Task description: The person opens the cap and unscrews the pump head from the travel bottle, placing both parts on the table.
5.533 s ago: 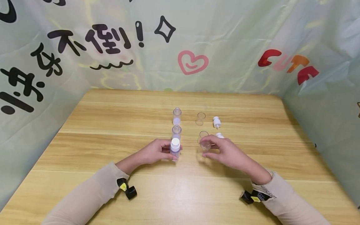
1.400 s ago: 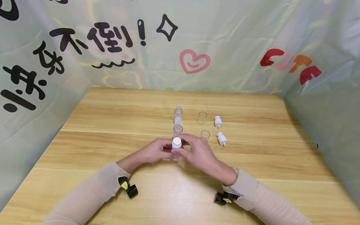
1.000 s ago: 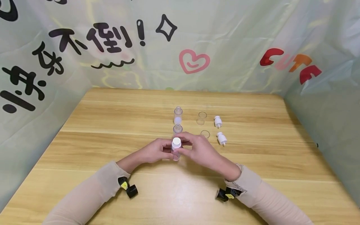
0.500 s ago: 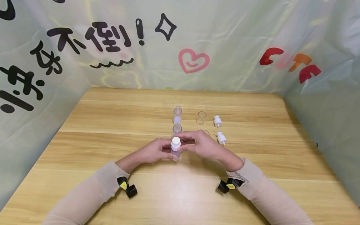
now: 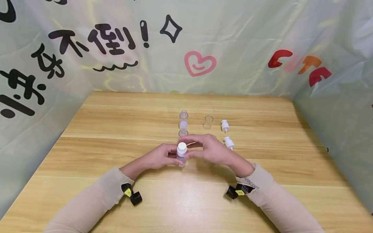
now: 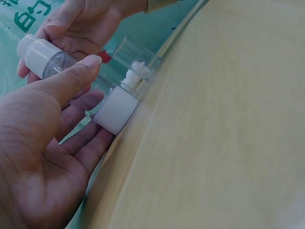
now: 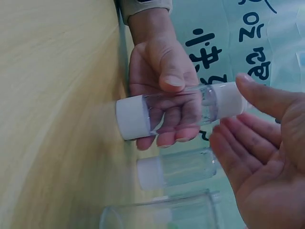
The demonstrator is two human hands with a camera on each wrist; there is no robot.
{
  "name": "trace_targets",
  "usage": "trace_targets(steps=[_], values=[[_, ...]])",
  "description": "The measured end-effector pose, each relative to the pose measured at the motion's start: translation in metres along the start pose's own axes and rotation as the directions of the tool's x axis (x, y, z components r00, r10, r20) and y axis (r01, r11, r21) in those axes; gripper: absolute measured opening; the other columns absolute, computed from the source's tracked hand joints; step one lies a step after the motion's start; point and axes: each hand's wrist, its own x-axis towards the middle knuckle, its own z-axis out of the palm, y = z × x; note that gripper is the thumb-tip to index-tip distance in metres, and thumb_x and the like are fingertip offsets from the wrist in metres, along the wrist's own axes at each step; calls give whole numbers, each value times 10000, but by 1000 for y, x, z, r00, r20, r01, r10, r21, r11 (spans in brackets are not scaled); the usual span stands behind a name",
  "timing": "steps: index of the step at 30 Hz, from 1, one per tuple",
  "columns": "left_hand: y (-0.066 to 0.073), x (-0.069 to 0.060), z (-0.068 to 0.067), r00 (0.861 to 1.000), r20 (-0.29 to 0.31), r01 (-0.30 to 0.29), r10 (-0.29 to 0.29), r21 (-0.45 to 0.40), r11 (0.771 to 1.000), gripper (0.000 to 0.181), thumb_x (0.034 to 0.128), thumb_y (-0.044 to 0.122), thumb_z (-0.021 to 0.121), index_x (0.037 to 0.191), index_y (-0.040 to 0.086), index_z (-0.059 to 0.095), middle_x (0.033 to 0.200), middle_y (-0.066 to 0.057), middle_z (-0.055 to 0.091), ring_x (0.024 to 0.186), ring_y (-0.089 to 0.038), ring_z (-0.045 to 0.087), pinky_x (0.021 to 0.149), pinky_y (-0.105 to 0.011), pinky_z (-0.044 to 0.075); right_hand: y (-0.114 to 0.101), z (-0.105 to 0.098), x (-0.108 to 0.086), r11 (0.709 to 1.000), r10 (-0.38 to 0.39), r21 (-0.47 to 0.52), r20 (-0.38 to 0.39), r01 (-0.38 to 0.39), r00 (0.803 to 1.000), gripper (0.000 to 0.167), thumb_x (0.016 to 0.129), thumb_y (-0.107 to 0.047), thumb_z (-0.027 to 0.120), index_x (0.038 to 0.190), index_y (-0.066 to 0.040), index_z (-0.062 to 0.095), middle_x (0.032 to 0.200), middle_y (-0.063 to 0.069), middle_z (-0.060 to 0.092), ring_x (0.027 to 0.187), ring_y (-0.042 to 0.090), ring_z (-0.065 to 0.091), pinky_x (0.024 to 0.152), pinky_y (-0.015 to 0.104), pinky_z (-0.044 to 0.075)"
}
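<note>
In the head view my left hand (image 5: 159,157) holds a small pump bottle (image 5: 182,149) upright. It has a clear body, a white top and, in the right wrist view, a white base (image 7: 132,118). The left thumb and fingers lie around the lower body. My right hand (image 5: 212,149) has thumb and fingers at the upper part, with the thumb against the white top (image 7: 231,99) in the right wrist view. Whether a clear cap covers that top, I cannot tell. Just behind, a clear bottle (image 5: 183,132) is partly hidden by my right fingers.
Another clear bottle (image 5: 183,119) stands farther back. To its right are a clear cap (image 5: 208,123) and two white pump heads (image 5: 225,125), lying on the wooden table (image 5: 122,116). A second clear cap is mostly hidden behind my right hand. Printed fabric (image 5: 239,38) encloses the table.
Several seconds ago my right hand held a clear cap to the right; it then moved left to the bottle's top. In the last second its fingers shifted slightly there. My left hand stayed put.
</note>
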Motion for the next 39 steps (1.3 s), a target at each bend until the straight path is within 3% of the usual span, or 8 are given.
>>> trace_targets(steps=[5,11,17,23,30,39], values=[[-2,0,0,1000,4,-10,10,-3,1000,314,869,140,761,1157,63,663,1112,-28,701,1014,-153,661,904,-297,536,-6,1,-1,997,-17,-83,-91,10,996,538,836,-170,788,1316,-33,588,1285,77,627,1115,187,624,962,283,500],[-4,0,1,999,5,-40,40,-48,998,289,871,100,752,1129,15,654,1064,-58,710,989,-173,675,878,-304,551,-11,13,-3,984,-94,-168,-191,62,977,548,801,-181,815,1287,-40,605,1278,58,633,1104,179,629,957,283,504],[-3,0,1,999,-1,-43,43,-36,998,305,866,117,760,1137,20,661,1112,-56,702,1031,-163,662,913,-293,533,-14,28,-5,954,-148,-292,-267,66,952,568,800,-220,823,1291,-53,591,1243,44,640,1064,161,634,943,320,518],[-2,0,1,999,-6,-33,33,-7,999,324,861,116,764,1159,40,661,1137,-45,695,1040,-153,656,917,-295,531,-13,42,-5,912,-173,-410,-335,22,926,545,791,-258,833,1253,-75,610,1202,21,657,1116,154,615,968,314,500],[-4,1,1,997,-28,-71,70,-38,997,342,853,76,765,1173,34,650,1186,-74,667,1069,-181,640,904,-311,541,-15,49,-5,901,-175,-433,-388,-12,905,410,811,-200,817,1167,-102,640,1120,-2,682,1033,122,642,901,264,528],[-4,1,2,991,-65,-120,118,-25,992,324,833,43,777,1129,-2,654,1133,-117,683,1021,-190,662,883,-305,550,-14,51,-5,897,-193,-441,-400,-4,896,413,808,-193,820,1164,-91,638,1109,22,693,1024,141,657,900,257,529]])
